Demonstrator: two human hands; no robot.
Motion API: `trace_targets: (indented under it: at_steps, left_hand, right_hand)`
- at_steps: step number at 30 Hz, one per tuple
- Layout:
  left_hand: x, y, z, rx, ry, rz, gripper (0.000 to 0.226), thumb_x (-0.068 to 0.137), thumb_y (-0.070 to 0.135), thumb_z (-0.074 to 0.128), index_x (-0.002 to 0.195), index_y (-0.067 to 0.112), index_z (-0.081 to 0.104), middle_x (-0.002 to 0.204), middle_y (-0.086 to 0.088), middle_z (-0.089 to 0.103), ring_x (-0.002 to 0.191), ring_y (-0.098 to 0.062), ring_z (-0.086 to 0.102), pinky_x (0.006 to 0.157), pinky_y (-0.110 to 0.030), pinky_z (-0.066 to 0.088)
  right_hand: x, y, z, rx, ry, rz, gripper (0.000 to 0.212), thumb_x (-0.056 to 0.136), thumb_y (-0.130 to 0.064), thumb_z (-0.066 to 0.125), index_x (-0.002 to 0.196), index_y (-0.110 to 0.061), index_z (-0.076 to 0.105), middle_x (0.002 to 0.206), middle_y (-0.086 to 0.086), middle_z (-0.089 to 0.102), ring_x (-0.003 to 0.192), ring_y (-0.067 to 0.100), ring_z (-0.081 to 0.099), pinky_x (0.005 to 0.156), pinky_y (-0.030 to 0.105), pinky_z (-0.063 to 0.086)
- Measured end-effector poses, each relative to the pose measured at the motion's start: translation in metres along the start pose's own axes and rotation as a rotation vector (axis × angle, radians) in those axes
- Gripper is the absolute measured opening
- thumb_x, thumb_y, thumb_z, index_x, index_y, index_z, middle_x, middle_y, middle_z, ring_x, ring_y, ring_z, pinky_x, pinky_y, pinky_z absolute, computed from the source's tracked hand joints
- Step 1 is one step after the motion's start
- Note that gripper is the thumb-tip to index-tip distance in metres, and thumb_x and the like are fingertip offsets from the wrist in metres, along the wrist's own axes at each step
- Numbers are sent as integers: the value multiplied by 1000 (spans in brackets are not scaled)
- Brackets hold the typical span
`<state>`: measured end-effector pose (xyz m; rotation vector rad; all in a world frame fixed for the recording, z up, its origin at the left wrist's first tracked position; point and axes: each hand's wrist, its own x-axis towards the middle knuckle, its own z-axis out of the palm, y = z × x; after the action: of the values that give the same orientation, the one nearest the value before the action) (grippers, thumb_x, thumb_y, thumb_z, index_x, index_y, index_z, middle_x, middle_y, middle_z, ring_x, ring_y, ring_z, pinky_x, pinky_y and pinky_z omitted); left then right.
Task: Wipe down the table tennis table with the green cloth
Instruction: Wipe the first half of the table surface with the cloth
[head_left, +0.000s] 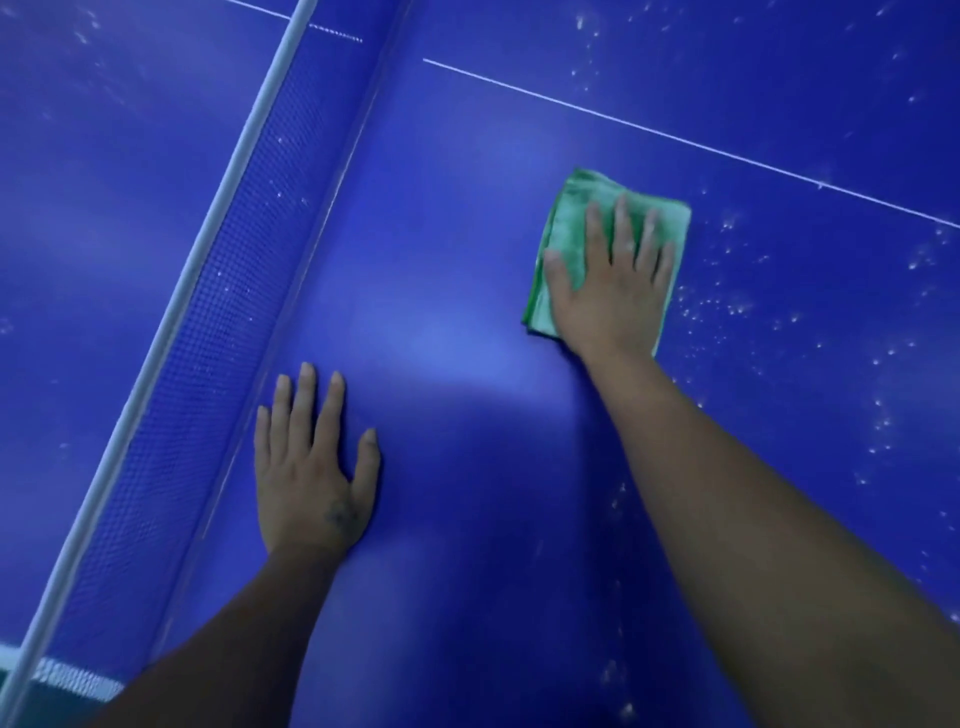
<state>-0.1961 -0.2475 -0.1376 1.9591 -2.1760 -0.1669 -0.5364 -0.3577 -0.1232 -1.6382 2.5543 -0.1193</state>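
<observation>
Head view: the blue surface (467, 270) of the table tennis table is filling the whole frame. A net (208, 322) with a white top band (174, 306) is running diagonally across the left side, from bottom left to top centre. A thin white line (675, 137) is crossing the upper right area. Small white specks (727, 306) are lying scattered over the right part of the surface, and the zone between the hands is showing a smooth sheen.

The green cloth (571, 208) is lying folded flat on the surface, right of centre, just below the white line. The right hand (613, 291) is pressing down on it palm first. Its grip is spread, with four straight fingers pointing away from the person and the thumb angled out to the left over the cloth edge. The right forearm (753, 493) is extending in from the lower right corner.

The left hand (311, 467) is resting palm down on the bare surface, near the foot of the net and well apart from the cloth. Its grip is likewise spread flat, holding nothing. The left forearm (234, 639) is entering from the bottom edge.
</observation>
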Motion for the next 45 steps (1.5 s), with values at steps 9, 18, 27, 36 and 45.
trace_targets:
  at_steps: [9, 18, 27, 36, 45]
  left_hand:
    - [1, 2, 0, -37, 1, 2, 68, 106, 46, 46, 169, 21, 38, 181, 0, 20, 168, -27, 13, 134, -55, 16]
    - [1, 0, 0, -51, 13, -4, 65, 107, 44, 45, 167, 18, 41, 180, -2, 23, 168, -26, 15, 134, -56, 16]
    - [-1, 5, -2, -54, 36, -3, 65, 105, 41, 48, 165, 16, 44, 178, -6, 28, 168, -27, 17, 134, -57, 18]
    - [-1, 5, -3, -54, 37, -9, 65, 106, 43, 45, 165, 15, 44, 178, -8, 28, 168, -28, 16, 136, -52, 12]
    - [-4, 7, -11, -59, 11, -15, 65, 109, 44, 42, 167, 16, 39, 179, -6, 24, 168, -27, 13, 137, -49, 8]
  right_hand:
    - [-193, -22, 18, 88, -2, -317, 80, 108, -69, 45, 173, -26, 26, 182, 3, 16, 168, 36, 13, 132, 63, 19]
    - [-71, 23, 2, 28, 21, -255, 79, 105, -74, 39, 169, -27, 39, 179, 1, 28, 167, 33, 21, 135, 53, 14]
    - [-108, -37, 5, 36, 54, -164, 73, 112, -64, 34, 172, -22, 30, 180, 6, 22, 167, 40, 15, 132, 60, 17]
    - [-278, -15, 13, 151, -71, -347, 56, 111, -50, 48, 163, -27, 49, 180, 2, 23, 168, 31, 18, 132, 55, 23]
    - [-126, 1, -1, 40, 2, -54, 76, 112, -59, 27, 172, -12, 24, 182, 8, 14, 169, 29, 12, 137, 48, 12]
